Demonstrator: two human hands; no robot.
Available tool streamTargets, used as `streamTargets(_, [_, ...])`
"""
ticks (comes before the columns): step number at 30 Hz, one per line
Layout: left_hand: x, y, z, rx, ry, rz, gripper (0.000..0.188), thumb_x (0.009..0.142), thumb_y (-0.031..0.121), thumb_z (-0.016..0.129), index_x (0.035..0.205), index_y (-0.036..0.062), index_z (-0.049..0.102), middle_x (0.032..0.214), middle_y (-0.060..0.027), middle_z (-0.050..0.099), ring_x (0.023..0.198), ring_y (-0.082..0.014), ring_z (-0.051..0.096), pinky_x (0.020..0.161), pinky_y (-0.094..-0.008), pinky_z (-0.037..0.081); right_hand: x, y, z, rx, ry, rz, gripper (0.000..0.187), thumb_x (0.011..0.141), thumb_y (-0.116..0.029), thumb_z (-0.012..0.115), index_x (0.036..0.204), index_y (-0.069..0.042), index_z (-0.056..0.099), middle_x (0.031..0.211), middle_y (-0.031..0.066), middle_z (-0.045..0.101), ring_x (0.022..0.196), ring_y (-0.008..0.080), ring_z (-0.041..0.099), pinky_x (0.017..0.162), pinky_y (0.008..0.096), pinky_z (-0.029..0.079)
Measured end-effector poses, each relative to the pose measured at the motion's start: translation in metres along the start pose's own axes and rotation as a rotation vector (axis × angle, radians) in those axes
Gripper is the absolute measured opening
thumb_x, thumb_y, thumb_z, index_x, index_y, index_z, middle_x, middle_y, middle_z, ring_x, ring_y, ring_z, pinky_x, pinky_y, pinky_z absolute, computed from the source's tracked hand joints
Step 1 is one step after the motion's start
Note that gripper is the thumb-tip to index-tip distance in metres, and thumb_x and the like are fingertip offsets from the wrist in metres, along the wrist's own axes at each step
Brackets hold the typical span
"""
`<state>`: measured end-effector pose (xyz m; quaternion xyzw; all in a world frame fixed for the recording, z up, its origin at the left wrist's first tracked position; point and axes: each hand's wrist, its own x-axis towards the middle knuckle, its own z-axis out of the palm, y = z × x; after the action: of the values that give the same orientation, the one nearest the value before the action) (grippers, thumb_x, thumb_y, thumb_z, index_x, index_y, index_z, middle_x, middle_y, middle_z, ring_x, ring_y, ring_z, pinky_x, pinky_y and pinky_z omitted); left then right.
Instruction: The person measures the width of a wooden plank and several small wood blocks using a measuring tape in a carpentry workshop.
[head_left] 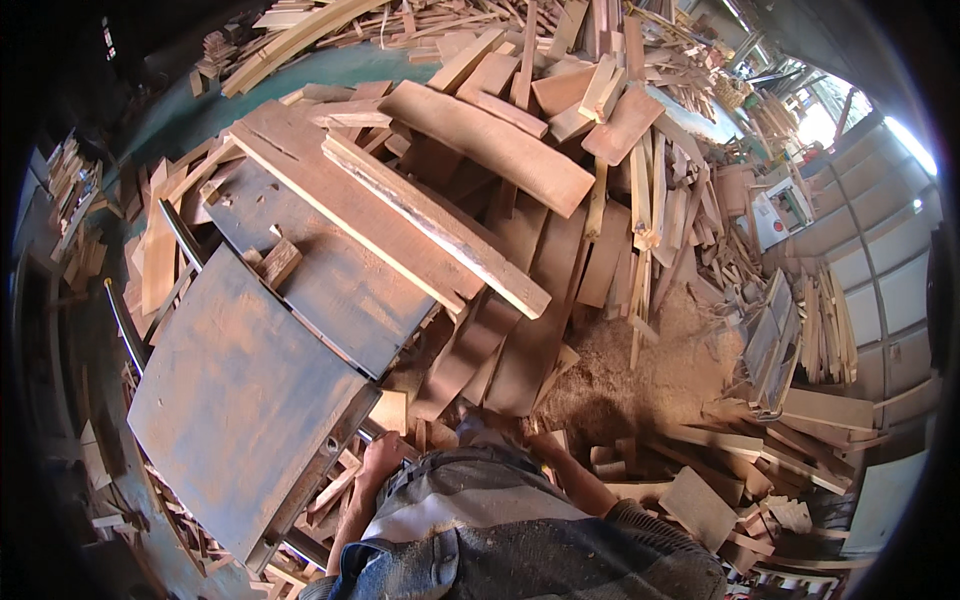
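My left hand (384,455) is curled at the near right edge of a worn grey metal machine table (240,400), around the end of a metal bar (371,431). A pale wood offcut (390,409) lies just beyond that hand. My right hand (546,445) reaches down beside my body, close to reddish boards; its fingers are in shadow and partly hidden. A small wood block (280,262) sits by the slot that divides the table top. Across the table's far part lie a wide plank (340,205) and a narrow pale-edged strip (430,225).
Boards (490,145) are piled beyond the table. Sawdust (640,375) is heaped to the right, with offcuts (700,505) near my right side. More strips (825,320) lean by a panelled wall (890,270). A metal rail (125,325) sticks out at the table's left.
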<state>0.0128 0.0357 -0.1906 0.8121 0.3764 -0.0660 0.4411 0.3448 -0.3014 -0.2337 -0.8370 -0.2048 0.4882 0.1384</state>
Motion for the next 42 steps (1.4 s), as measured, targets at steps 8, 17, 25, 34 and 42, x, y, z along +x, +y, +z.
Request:
streamTargets(8, [-0.014, -0.025, 0.004, 0.009, 0.144, 0.169, 0.031, 0.087, 0.032, 0.070, 0.106, 0.0075, 0.068, 0.098, -0.0169, 0.071, 0.094, -0.0387, 0.070, 0.080, -0.0486, 0.056, -0.064, -0.208, -0.083, 0.768, 0.360, -0.373, 0.047, 0.096, -0.023, 0.074, 0.136, -0.003, 0.059, 0.103, 0.0009, 0.065, 0.087, 0.0099, 0.061, 0.072, 0.0269, 0.052])
streamTargets(17, [-0.007, -0.012, 0.004, -0.009, 0.110, 0.188, 0.033, 0.084, 0.029, 0.071, 0.101, 0.0014, 0.065, 0.094, -0.0196, 0.067, 0.091, -0.0395, 0.067, 0.080, -0.0481, 0.053, -0.121, -0.315, -0.110, 0.387, 0.801, -0.969, 0.105, 0.073, -0.023, 0.095, 0.156, -0.002, 0.034, 0.089, 0.0082, 0.067, 0.077, 0.0142, 0.064, 0.072, 0.0294, 0.056])
streamTargets(25, [-0.011, -0.014, 0.006, -0.042, 0.187, 0.223, 0.027, 0.085, 0.024, 0.070, 0.095, -0.0003, 0.063, 0.093, -0.0182, 0.066, 0.091, -0.0387, 0.065, 0.079, -0.0472, 0.053, -0.126, -0.327, -0.104, 0.230, 0.826, -1.028, 0.092, 0.074, -0.016, 0.094, 0.150, -0.002, 0.043, 0.087, 0.0078, 0.066, 0.077, 0.0148, 0.063, 0.072, 0.0288, 0.054])
streamTargets(34, [-0.017, -0.004, 0.021, -0.038, 0.272, 0.291, 0.033, 0.081, 0.015, 0.071, 0.110, -0.0004, 0.066, 0.117, -0.0172, 0.066, 0.113, -0.0384, 0.061, 0.097, -0.0491, 0.048, -0.078, -0.165, -0.048, 0.229, 0.607, -0.426, 0.029, 0.087, -0.019, 0.077, 0.108, -0.001, 0.072, 0.090, 0.0060, 0.072, 0.083, 0.0177, 0.067, 0.077, 0.0305, 0.053])
streamTargets(42, [-0.017, 0.018, 0.022, 0.212, 0.094, 0.238, 0.038, 0.081, 0.024, 0.073, 0.112, 0.0025, 0.070, 0.125, -0.0135, 0.059, 0.120, -0.0384, 0.052, 0.102, -0.0488, 0.046, -0.149, 0.049, 0.024, 1.047, 0.464, 0.480, 0.020, 0.087, -0.017, 0.067, 0.083, 0.003, 0.069, 0.061, 0.0076, 0.058, 0.048, 0.0175, 0.055, 0.045, 0.0333, 0.041])
